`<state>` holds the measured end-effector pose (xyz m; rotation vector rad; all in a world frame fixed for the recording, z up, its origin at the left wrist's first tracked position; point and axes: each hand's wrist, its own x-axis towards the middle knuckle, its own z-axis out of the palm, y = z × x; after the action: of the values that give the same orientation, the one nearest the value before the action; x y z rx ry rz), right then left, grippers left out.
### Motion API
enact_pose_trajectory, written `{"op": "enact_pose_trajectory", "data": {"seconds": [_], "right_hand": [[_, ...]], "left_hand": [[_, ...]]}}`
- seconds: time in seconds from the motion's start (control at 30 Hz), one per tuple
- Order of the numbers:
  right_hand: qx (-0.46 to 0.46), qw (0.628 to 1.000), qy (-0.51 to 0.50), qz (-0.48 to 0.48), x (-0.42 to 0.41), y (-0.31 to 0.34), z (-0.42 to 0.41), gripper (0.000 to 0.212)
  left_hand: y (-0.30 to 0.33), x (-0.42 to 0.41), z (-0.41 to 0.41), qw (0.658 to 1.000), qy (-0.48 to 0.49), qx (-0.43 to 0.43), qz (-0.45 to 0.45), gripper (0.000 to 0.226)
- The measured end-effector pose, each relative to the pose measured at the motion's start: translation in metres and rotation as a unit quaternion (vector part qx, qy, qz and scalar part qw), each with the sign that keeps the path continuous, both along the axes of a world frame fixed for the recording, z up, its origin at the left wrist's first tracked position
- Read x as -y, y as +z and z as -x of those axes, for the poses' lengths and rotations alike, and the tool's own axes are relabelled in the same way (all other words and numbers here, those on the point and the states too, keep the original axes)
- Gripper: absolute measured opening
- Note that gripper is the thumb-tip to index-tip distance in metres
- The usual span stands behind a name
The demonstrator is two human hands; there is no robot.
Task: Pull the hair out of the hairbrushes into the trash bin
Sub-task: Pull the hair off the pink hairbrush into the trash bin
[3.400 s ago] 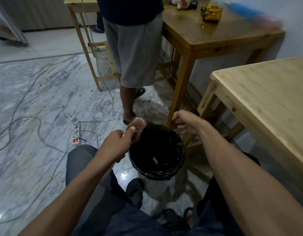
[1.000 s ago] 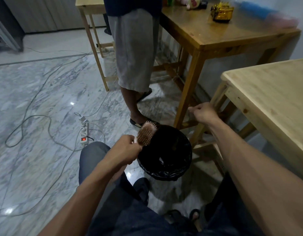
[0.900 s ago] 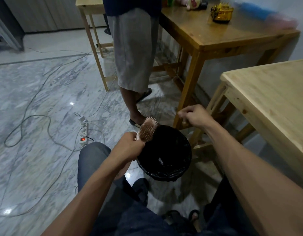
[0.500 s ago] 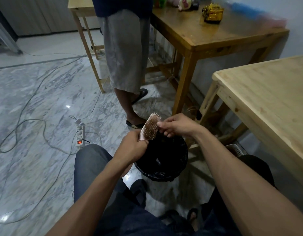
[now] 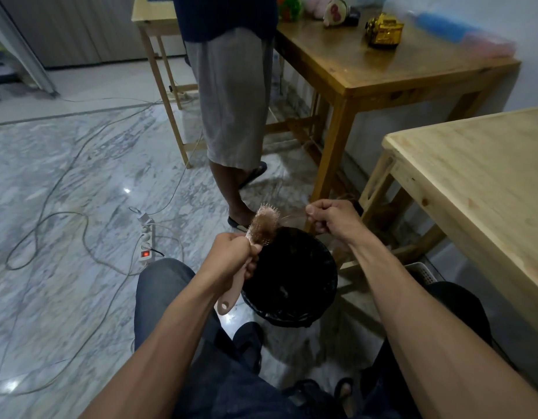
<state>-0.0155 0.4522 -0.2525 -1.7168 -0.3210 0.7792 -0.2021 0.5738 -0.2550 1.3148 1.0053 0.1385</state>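
Power strip (image 5: 146,241): on the marble floor, well out to the left of the left hand, its switch lit red; no part in the work.
Left hand (image 5: 231,255): fist closed round the hairbrush's handle, as it was half a second ago; bristle head tilted up and away, over the bin's far-left rim.
Hairbrush (image 5: 263,226): head just above the left fist, its bristles matted with brownish hair.
Hair (image 5: 292,218): thin strands stretched from the bristles across to the right hand.
Trash bin (image 5: 328,285): black-lined, on the floor just below and between both hands.
Right hand (image 5: 331,219): half a second ago its fingers were at the bristles; now it has drawn off to the right, fingertips pinched together on the strands.
Meaning: a tuft seems to be coming free; likely next, release it over the bin.
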Motion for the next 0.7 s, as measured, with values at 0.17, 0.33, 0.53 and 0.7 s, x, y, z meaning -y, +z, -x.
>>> {"op": "enact_pose_trajectory", "data": {"seconds": [0.17,0.33,0.53,0.7], "right_hand": [[-0.072,0.988,-0.102,-0.087,-0.005,-0.002,-0.001,0.024],[-0.129,0.964,-0.168,-0.159,-0.012,0.005,0.003,0.022],[-0.174,0.902,-0.270,-0.290,0.005,0.046,-0.034,0.018],[0.022,0.994,-0.096,0.041,-0.012,0.024,-0.020,0.014]], "left_hand": [[0.001,0.000,-0.013,1.000,0.002,0.013,0.012,0.010],[0.012,0.005,-0.020,0.999,-0.006,0.037,0.023,0.013],[-0.017,-0.017,0.013,0.990,0.138,-0.009,-0.004,0.024],[-0.012,-0.006,0.003,0.995,0.086,0.044,0.038,0.024]]}}
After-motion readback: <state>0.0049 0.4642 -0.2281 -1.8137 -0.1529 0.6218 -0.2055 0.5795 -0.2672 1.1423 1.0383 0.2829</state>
